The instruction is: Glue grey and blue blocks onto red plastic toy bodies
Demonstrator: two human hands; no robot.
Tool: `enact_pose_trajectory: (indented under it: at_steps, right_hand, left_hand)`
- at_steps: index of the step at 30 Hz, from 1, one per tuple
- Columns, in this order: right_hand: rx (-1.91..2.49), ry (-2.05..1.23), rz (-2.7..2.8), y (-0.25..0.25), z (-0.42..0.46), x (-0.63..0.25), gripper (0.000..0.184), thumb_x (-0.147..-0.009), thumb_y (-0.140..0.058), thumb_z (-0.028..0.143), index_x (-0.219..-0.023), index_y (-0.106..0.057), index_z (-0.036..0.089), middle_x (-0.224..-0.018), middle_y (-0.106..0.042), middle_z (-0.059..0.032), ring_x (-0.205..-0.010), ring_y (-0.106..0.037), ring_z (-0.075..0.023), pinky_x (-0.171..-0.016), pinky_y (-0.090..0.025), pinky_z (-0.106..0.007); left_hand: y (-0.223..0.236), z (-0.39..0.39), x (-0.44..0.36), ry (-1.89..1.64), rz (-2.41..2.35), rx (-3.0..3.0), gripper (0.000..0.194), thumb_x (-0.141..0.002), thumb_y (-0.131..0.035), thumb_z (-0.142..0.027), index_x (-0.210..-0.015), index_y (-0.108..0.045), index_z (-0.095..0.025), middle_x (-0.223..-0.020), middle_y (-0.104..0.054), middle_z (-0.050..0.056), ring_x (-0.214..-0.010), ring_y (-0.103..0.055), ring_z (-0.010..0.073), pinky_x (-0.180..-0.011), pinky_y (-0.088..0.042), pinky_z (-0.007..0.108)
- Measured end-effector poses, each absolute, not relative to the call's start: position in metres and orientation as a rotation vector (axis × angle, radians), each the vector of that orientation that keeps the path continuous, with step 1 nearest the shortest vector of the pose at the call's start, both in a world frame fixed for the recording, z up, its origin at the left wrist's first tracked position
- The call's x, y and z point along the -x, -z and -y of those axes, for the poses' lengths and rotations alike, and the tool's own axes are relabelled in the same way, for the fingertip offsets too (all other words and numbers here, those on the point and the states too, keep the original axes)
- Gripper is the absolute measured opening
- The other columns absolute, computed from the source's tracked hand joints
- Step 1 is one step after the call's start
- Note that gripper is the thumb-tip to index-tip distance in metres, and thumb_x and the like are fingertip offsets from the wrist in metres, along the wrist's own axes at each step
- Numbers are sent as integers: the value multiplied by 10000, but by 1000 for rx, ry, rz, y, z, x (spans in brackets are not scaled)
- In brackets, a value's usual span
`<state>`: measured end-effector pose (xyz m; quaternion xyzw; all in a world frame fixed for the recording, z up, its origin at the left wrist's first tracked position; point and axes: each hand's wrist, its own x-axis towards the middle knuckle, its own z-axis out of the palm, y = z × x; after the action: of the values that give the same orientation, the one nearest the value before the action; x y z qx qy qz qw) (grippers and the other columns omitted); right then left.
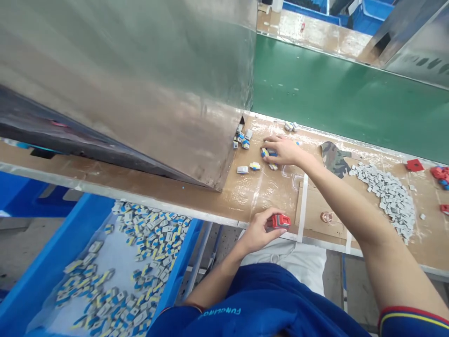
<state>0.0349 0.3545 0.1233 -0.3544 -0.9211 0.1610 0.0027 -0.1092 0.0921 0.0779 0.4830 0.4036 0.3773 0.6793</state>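
My left hand point(258, 232) is closed around a red toy car point(281, 221) with grey parts, just above the table's near edge. My right hand point(285, 150) reaches across the table, fingers apart and bent over a few small blue, yellow and grey plastic pieces point(265, 153). Whether it grips any of them is hard to make out. To its left lie a grey piece point(242, 170) and a yellow-blue piece point(255, 166). A small cluster of similar pieces point(245, 143) sits by the metal housing's corner.
A large metal housing point(140, 84) covers the table's left side. Behind runs a green conveyor belt point(336, 89). At right are a heap of grey chips point(393, 199), camouflage cloth point(335, 158) and red parts point(415, 165). A blue bin point(82, 220) of similar pieces stands below left.
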Motion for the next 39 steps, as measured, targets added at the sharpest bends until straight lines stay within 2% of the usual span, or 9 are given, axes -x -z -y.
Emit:
enact_pose_trajectory:
  at_steps: [5,8,11,15,18,23,32,37,39]
  right_hand:
    - [916,-387,2851,-143,-346,-9,513,-1001,-547,422,-1460,-588,196,-1614,-519,-156,-1481,-475,-389,-1242,-400,-606]
    - [833,-322,2880,-136,-356,28,568,-976,-569,344,-1495,-514,119,-1660,-445,-202,-1527,-420,-383,-1260,-389,-569]
    - [762,-251,2928,-123,-367,54,534,-965,-575,375,-1397,-572,62,-1569,-519,-247,-1503,-435,-390,-1235,-410,-556]
    - [595,-145,2980,-109,-379,69,479,-968,-544,452,-1257,-677,94,-1373,-667,-217,-1363,-540,-383,-1222,-377,-580]
    - [553,-161,3029,-101,-389,84,394,-956,-524,412,-1129,-744,134,-1213,-753,-191,-1237,-612,-371,-1201,-355,-575]
    - [717,-237,3020,-99,-392,104,388,-912,-536,299,-1138,-752,70,-1179,-766,-244,-1149,-676,-365,-1127,-387,-526]
    - [745,-301,3042,-120,-349,22,340,-1001,-481,326,-1243,-680,194,-1373,-681,-151,-1216,-629,-320,-1009,-446,-453]
    - [666,-149,3016,-118,-348,27,550,-998,-550,392,-1476,-488,129,-1642,-460,-208,-1470,-462,-364,-1169,-404,-508]
    - [552,-87,3058,-114,-354,44,527,-1019,-504,407,-1429,-518,75,-1568,-523,-249,-1452,-472,-370,-1170,-415,-511]
  left_hand:
    - [-76,-90,108,-868,-911,-981,491,-838,-834,-413,-1241,-670,-186,-1154,-726,81,-1016,-717,191,-948,-589,317]
    - [-76,-89,108,-854,-927,-965,500,-832,-838,-426,-1243,-670,-196,-1156,-721,78,-1030,-716,198,-959,-593,326]
    - [-76,-88,109,-832,-943,-984,508,-825,-842,-431,-1244,-678,-194,-1147,-723,84,-1015,-719,205,-945,-597,330]
    - [-77,-86,110,-812,-956,-1014,513,-826,-843,-415,-1256,-681,-186,-1152,-731,94,-999,-720,203,-945,-592,328]
    - [-78,-86,110,-804,-963,-1014,513,-830,-841,-410,-1266,-685,-190,-1152,-730,93,-1007,-720,205,-951,-592,326]
    - [-75,-87,110,-811,-944,-976,523,-817,-855,-426,-1253,-681,-196,-1163,-724,90,-1042,-728,218,-980,-597,344]
    - [-74,-90,107,-854,-916,-978,506,-809,-859,-396,-1232,-683,-181,-1133,-733,89,-1036,-736,208,-981,-607,343]
    - [-73,-90,106,-866,-899,-965,487,-809,-862,-377,-1217,-681,-180,-1119,-744,86,-1049,-747,210,-1000,-604,349]
    - [-73,-89,106,-864,-900,-970,482,-820,-854,-384,-1223,-684,-180,-1129,-742,90,-1051,-744,211,-990,-607,345]
